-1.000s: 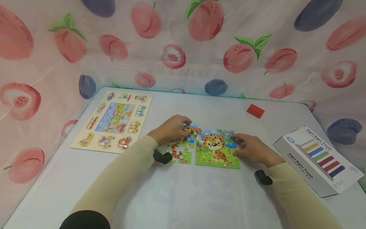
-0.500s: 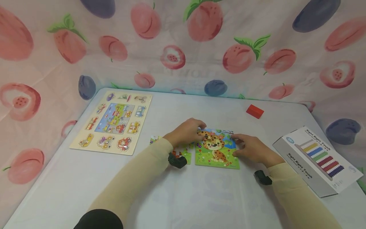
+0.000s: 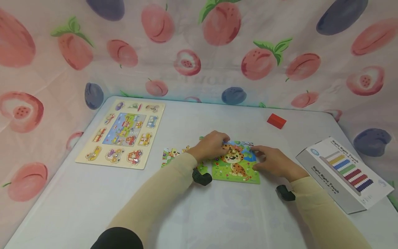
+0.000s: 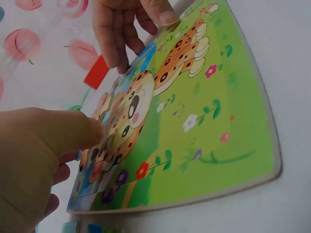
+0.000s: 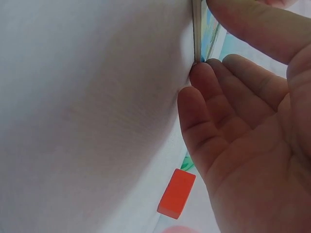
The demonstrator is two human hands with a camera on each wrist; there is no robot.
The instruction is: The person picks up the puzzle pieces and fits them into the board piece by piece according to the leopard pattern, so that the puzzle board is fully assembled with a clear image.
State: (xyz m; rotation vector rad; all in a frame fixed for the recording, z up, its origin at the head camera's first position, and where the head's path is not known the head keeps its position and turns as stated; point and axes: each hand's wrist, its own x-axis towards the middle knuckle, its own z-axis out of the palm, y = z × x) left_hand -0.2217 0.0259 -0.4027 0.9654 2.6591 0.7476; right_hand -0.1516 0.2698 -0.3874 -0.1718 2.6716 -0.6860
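Note:
A square leopard puzzle board lies flat on the white table. My left hand is over its upper left part, pinching a puzzle piece with spotted leopard print. The piece is close to or on the board's picture; its contact is partly hidden by the thumb. My right hand touches the board's right edge, with thumb and index finger set apart along it and the fingers loosely extended. Several loose puzzle pieces lie to the board's left, partly covered by my left hand and sleeve.
At the left back lies a wooden vehicle puzzle board. A red block lies at the back right. The white box with printed coloured bars stands to the right of my right arm. A fruit-patterned cloth hangs behind the table.
My left hand has moved right, from the loose pieces to over the leopard board, carrying the puzzle piece. My right hand has stayed at the board's right edge.

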